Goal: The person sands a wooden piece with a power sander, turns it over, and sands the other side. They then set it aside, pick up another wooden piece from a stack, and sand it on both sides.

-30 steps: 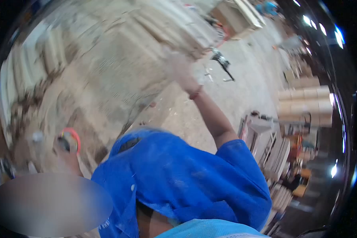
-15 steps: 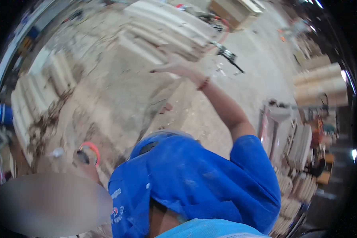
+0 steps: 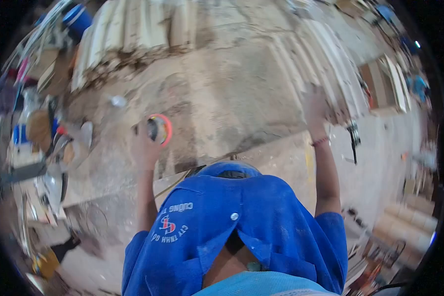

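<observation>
My left hand (image 3: 144, 143) is closed around a round sander with an orange-red pad (image 3: 163, 130), which it holds on edge over the dusty work surface (image 3: 217, 98). My right hand (image 3: 314, 107), with a red bracelet at the wrist, reaches out at the near left edge of a row of long pale wooden pieces (image 3: 338, 74). Its fingers look stretched out, though blurred, and nothing shows in them. Past the sander, a small whitish object (image 3: 118, 101) lies on the surface.
More pale wooden pieces (image 3: 133, 27) lie side by side at the far left, near a blue bin (image 3: 77, 20). A black-handled tool (image 3: 353, 140) sits beyond the surface's right edge. A cardboard box (image 3: 380, 84) stands at the right. Clutter fills the left side.
My view has swung round and straightened. My right hand has moved to the right in view, toward the wooden row's near end; my left hand still holds the sander, now higher in view.
</observation>
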A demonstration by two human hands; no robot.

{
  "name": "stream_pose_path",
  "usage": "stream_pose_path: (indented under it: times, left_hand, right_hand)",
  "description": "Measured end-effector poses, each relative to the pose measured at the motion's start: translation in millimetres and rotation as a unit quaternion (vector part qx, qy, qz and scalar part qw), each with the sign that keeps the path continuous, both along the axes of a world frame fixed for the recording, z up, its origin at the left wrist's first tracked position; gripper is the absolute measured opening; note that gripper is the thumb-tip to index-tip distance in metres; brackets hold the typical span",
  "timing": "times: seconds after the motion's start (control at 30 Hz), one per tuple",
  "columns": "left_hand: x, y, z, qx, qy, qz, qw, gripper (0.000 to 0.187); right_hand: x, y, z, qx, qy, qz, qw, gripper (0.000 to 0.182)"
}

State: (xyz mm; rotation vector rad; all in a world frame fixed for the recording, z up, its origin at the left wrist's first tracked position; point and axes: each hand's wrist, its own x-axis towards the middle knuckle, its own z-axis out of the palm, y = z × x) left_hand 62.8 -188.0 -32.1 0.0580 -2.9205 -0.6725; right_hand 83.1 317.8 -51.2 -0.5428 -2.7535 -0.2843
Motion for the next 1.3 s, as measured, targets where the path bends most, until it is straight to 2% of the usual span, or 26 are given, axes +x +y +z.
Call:
stream_pose_path:
  times: [0.03,0.1,0.13,0.2,0.27,0.3,0.37,0.47,0.6,0.63,0.7,0.77,0.83,0.9,0.97,1.0,1.07,1.1,1.2,1.23,1.3]
  left_hand:
    - [0,0,-2,0.005,-0.007,-0.003,1.000,0.062]
    - [1,-1,-2,0.010,-0.016,0.004,1.000,0.063]
    - [0,1,1,0.032,-0.031,0.002,0.999,0.063]
    - [0,1,5,0.069,-0.060,0.001,0.996,0.061]
    - [0,2,11,0.064,-0.071,0.005,0.995,0.060]
    - [-1,2,12,0.057,-0.076,0.004,0.995,0.058]
    - [-3,-2,9,0.054,-0.078,-0.004,0.995,0.058]
    - [-4,-9,7,0.061,-0.072,-0.041,0.995,0.058]
    - [-8,-17,6,0.042,-0.090,-0.080,0.992,0.060]
    - [-8,-19,7,0.043,-0.096,-0.085,0.991,0.060]
    - [-10,-22,8,0.040,-0.087,-0.110,0.989,0.061]
    - [-13,-25,7,0.041,-0.087,-0.124,0.988,0.061]
    - [-14,-27,6,0.038,-0.094,-0.142,0.985,0.061]
    - [-15,-27,11,0.047,-0.100,-0.145,0.983,0.061]
    - [-18,-29,11,0.037,-0.107,-0.168,0.979,0.061]
    - [-21,-31,13,0.040,-0.122,-0.178,0.976,0.061]
    - [-28,-29,16,0.052,-0.120,-0.201,0.971,0.061]
    - [-31,-20,20,0.045,-0.129,-0.203,0.970,0.061]
    - [-35,22,43,0.022,-0.115,-0.216,0.969,0.059]
    - [-34,44,51,0.019,-0.103,-0.247,0.963,0.058]
    - [-29,90,59,0.001,-0.104,-0.301,0.948,0.055]
  right_hand:
    - [-10,-8,2,-0.007,0.001,0.026,1.000,0.035]
    - [-27,-26,26,0.071,-0.065,-0.028,0.995,0.035]
    - [-43,-39,33,0.072,-0.066,-0.018,0.995,0.035]
    - [-90,-78,38,-0.128,-0.038,0.148,0.980,0.036]
    - [-152,-128,22,-0.227,-0.046,0.327,0.916,0.039]
    - [-170,-178,42,-0.363,-0.056,0.264,0.892,0.041]
    - [-234,-235,22,-0.383,-0.073,0.214,0.896,0.048]
    - [-282,-284,3,-0.426,-0.052,0.160,0.889,0.054]
    - [-295,-282,-4,-0.427,-0.024,0.085,0.900,0.056]
    - [-284,-275,-1,-0.426,-0.027,0.078,0.901,0.056]
    - [-246,-247,11,-0.492,-0.010,0.089,0.866,0.054]
    - [-179,-227,36,-0.485,-0.060,0.080,0.869,0.052]
    - [-106,-198,38,-0.515,-0.140,0.063,0.843,0.046]
    - [-19,-181,39,-0.607,-0.130,0.040,0.783,0.039]
    - [56,-158,26,-0.677,-0.186,-0.010,0.712,0.038]
    - [93,-151,16,-0.684,-0.186,-0.022,0.705,0.038]
    - [149,-146,-4,-0.777,-0.132,-0.106,0.606,0.042]
    - [160,-150,-7,-0.782,-0.135,-0.112,0.598,0.042]
    - [162,-166,-13,-0.690,-0.139,-0.045,0.709,0.058]
    - [154,-173,-15,-0.694,-0.140,-0.040,0.705,0.058]
    - [137,-193,-18,-0.545,-0.143,-0.025,0.826,0.057]
